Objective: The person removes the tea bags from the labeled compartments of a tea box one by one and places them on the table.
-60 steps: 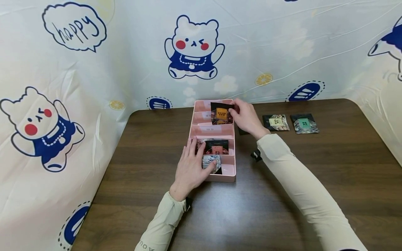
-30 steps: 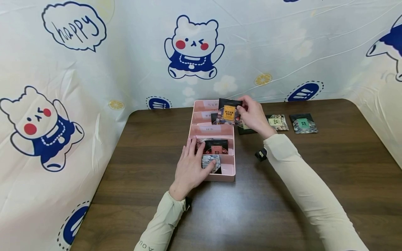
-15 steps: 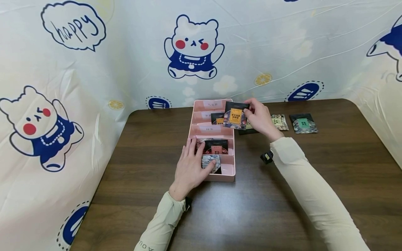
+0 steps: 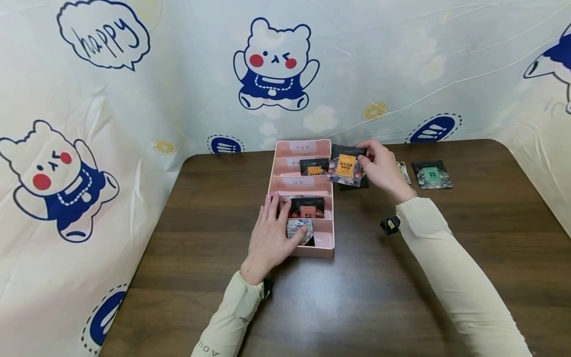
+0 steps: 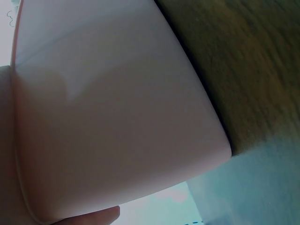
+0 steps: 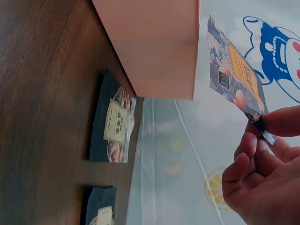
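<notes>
A pink divided box (image 4: pixel 311 253) stands on the table. My left hand (image 4: pixel 269 233) rests on its near left side, fingers laid across the left rim and thumb reaching over the nearest compartment. My right hand (image 4: pixel 384 171) pinches a black tea sachet (image 4: pixel 345 167) with an orange label by its upper corner. That sachet is held up just past the box's right rim. Another orange-labelled sachet (image 4: pixel 314 167) sits in the second compartment from the back. Red-labelled (image 4: pixel 309 207) and blue-white (image 4: pixel 300 230) sachets lie in the two nearest compartments. In the left wrist view the box wall (image 5: pixel 117 122) fills most of the picture.
Right of the box several sachets lie in a row: a cream-labelled one (image 6: pixel 117 122) nearest it, another (image 4: pixel 403 172) mostly behind the right hand, then a green-labelled one (image 4: pixel 431 174). A patterned cloth (image 4: pixel 200 74) hangs along the table's back and left edges.
My right hand has drawn the orange-labelled sachet out from above the back of the box to the right, uncovering the other orange-labelled one. The left hand stays in place.
</notes>
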Demonstrator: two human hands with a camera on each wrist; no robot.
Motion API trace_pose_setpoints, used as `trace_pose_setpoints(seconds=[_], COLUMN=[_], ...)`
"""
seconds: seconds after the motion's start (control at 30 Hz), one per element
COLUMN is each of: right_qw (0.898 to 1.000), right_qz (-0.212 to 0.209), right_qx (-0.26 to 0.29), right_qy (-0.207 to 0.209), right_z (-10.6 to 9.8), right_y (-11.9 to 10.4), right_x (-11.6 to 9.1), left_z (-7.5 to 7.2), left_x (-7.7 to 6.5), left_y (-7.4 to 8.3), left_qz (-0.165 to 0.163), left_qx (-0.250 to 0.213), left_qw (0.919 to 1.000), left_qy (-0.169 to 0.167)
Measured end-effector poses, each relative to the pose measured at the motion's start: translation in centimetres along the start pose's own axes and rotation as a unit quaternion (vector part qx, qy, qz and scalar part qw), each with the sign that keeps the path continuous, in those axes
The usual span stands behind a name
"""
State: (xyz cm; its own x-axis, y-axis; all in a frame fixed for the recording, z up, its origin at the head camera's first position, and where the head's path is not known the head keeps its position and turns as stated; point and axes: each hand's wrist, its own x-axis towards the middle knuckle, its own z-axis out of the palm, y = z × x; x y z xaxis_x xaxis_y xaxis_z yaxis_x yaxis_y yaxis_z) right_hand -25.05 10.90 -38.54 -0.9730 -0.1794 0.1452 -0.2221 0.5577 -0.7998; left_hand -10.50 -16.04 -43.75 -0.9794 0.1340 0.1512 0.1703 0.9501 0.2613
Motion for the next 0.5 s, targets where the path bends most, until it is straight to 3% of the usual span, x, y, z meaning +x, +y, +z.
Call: trace_pose_setpoints(seconds=[0.5], right_qw=[0.999], right_qz=[0.019], right_qx=[-0.017], right_qy=[-0.028], right_z=[-2.1], right_y=[0.3], right_x=[-1.1], left_z=[0.1], left_x=[0.1], left_y=[0.0], left_qz=[0.004], left_qx=[0.0], left_qw=[1.0], left_qy=[0.006])
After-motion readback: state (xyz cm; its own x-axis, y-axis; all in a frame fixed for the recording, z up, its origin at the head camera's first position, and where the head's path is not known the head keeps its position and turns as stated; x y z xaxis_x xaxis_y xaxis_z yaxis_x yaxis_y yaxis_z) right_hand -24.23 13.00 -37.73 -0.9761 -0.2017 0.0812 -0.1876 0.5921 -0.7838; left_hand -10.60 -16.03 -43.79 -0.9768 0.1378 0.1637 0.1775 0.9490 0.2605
